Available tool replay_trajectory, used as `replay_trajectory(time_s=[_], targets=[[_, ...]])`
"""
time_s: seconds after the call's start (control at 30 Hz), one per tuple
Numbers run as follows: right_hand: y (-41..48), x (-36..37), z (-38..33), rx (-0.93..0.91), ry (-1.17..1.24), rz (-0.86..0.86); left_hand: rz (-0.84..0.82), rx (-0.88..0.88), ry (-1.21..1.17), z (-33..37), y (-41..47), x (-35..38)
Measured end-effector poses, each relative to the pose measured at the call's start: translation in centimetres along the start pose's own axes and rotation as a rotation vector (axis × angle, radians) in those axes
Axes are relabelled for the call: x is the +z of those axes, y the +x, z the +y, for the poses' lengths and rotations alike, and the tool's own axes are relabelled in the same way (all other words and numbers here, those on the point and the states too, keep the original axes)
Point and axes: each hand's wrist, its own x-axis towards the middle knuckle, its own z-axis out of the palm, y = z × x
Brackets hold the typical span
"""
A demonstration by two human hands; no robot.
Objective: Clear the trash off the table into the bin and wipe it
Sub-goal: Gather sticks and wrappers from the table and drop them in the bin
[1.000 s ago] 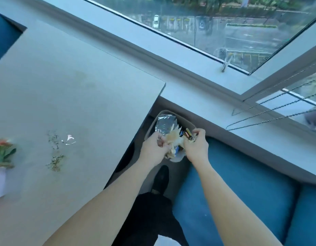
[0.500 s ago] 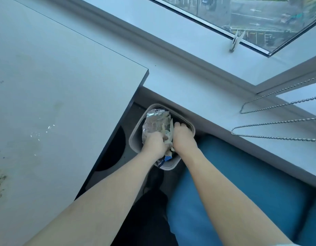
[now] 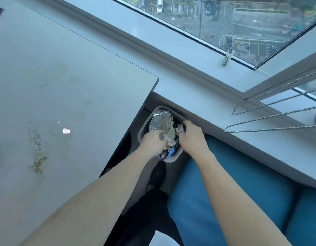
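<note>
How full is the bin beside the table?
Full: crumpled paper and a silver foil wrapper pile up to the rim of the bin.

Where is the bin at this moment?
In the head view's centre, the bin stands right of the table, beside the blue seat, below the windowsill.

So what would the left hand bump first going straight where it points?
The left hand grips crumpled paper; straight on it would likely hit the silver foil bag in the bin first, though depth is unclear.
</note>
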Motion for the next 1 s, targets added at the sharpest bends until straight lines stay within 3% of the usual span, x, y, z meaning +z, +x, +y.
replay_trajectory(time_s=[0.23,0.4,0.7,1.0], targets=[[-8.2,-3.8,-4.8,-0.059,0.177,0.141,0.186,0.124,-0.24,0.7,-10.0,-5.0],[-15.2,-2.5,-10.6,-0.229,0.288,0.187,0.376,0.23,-0.332,-1.8,-18.8,-8.5],[-27.8,6.8,-20.6,-0.514,0.128,0.15,0.618,0.275,-0.4,-15.9,-34.2,-12.8],[-38.7,17.4,-30.0,-0.743,0.04,0.032,0.877,0.204,-0.464,-32.2,-47.5,-15.5]])
